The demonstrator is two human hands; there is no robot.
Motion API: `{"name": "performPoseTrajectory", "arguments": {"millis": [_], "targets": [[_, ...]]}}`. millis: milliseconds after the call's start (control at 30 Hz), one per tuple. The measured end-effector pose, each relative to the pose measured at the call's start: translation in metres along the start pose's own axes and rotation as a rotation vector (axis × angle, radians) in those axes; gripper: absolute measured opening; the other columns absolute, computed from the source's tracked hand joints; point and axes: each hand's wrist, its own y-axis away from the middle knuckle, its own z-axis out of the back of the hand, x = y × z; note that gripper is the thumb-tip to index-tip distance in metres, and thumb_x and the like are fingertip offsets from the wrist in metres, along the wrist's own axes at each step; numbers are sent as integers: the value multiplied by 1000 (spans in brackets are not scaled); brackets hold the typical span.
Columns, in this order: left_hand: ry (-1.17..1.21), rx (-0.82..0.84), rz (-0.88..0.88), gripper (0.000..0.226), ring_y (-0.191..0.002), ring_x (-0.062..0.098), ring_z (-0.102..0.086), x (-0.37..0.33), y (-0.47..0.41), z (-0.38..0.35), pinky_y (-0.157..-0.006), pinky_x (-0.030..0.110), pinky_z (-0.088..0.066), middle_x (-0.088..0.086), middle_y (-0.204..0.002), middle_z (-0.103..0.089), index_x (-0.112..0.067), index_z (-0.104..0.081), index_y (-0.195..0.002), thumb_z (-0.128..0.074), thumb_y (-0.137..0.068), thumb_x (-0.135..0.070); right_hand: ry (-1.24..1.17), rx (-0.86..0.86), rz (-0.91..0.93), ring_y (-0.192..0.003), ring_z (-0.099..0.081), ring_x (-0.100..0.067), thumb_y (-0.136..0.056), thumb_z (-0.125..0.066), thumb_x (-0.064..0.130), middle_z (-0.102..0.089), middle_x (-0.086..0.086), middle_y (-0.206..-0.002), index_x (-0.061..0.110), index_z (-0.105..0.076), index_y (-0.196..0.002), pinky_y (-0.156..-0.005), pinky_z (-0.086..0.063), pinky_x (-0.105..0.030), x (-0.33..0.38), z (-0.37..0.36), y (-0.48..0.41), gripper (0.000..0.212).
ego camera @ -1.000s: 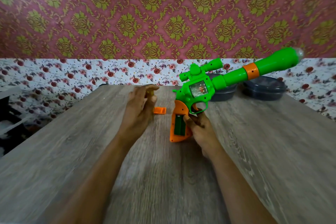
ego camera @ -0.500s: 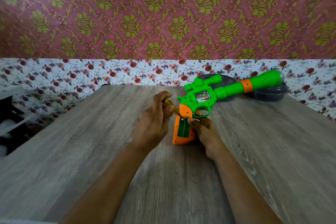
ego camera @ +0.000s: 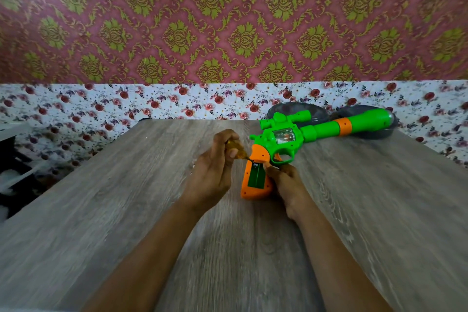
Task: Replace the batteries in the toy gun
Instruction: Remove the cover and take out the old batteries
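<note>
Toy gun (ego camera: 291,138): green body with an orange handle and an orange ring on the barrel, lying on its side on the grey wood-grain worktop (ego camera: 126,210), barrel pointing right and away.
Handle: nearest the person, with an open green battery compartment (ego camera: 256,177) facing up; whether cells sit inside cannot be told.
Left hand (ego camera: 215,172): its grip is closed around a screwdriver (ego camera: 236,151) with an amber handle; the dark tip slants down to the right and meets the upper end of the compartment.
Right hand (ego camera: 286,180): lies on the right side of the orange handle, just below the trigger guard, fingers curled against it; that grip is narrow and steadies the toy.
Scope: a short green tube on top of the body, on its far side.
Window: a clear round panel in the middle of the body, small coloured parts behind it.
Dark containers (ego camera: 367,132): two shallow ones at the far edge of the worktop, partly hidden behind the barrel.
Wall: red and gold pattern above, a white floral band below.
</note>
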Motion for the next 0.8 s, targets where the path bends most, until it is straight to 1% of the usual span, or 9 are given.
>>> {"name": "performPoseTrajectory", "arguments": {"millis": [100,200,267,333,400,500,567,633,800], "targets": [[53,27,14,16,-90,14,-65,-3,-1,-1,-79,39,-54,-2,-100,-63,-23,-36,-113,-32,-97,-27,30,13,36,-72,-64,-10,-91,-53,6,-68,2,-83,5,-59,-113,-80,-52,-33,0,0,1,24],[136,15,42,11,-91,10,-66,-2,-3,0,-82,31,-56,-9,-99,-61,-25,-37,-108,-32,-99,-22,45,-2,42,-75,-64,-12,-91,-53,6,-70,-4,-89,2,-57,-117,-82,-52,-33,0,0,1,27],[168,-3,73,13,-87,11,-66,1,-4,2,-81,26,-56,-3,-95,-62,-26,-35,-107,-32,-100,-16,53,-3,38,-76,-63,-13,-90,-53,6,-67,-9,-94,1,-57,-118,-82,-51,-33,1,1,3,28],[157,25,81,15,-80,12,-65,1,-2,2,-75,20,-55,6,-87,-64,-24,-34,-110,-32,-99,-14,51,20,51,-67,-65,-4,-91,-53,5,-67,0,-85,5,-58,-115,-70,-53,-22,2,0,4,25],[112,73,45,17,-78,11,-63,-1,1,-1,-70,16,-51,11,-84,-64,-25,-35,-112,-32,-99,-15,58,41,68,-63,-65,2,-91,-52,4,-68,8,-80,10,-59,-110,-67,-53,-20,3,-1,4,21],[102,35,12,12,-81,6,-63,-1,1,-3,-71,17,-51,3,-87,-65,-22,-33,-113,-30,-101,-19,41,49,82,-63,-66,1,-91,-52,3,-70,11,-72,9,-60,-108,-64,-54,-19,3,0,3,20],[117,-32,11,13,-83,0,-64,2,-1,0,-73,11,-50,-7,-90,-63,-21,-34,-113,-29,-101,-25,26,46,75,-62,-65,1,-91,-52,4,-70,8,-75,6,-60,-110,-62,-54,-16,2,0,3,21],[103,-73,7,12,-86,-7,-62,4,-2,2,-75,5,-47,-8,-93,-61,-20,-34,-112,-31,-101,-22,29,47,71,-61,-64,2,-91,-51,4,-67,2,-82,8,-60,-109,-62,-53,-16,2,-1,4,20],[44,-5,-40,15,-87,8,-61,2,1,0,-76,22,-51,-2,-98,-60,-22,-35,-113,-33,-98,-23,34,62,54,-71,-64,-5,-91,-51,5,-67,-1,-89,13,-61,-103,-75,-52,-25,3,-2,5,18]]}}
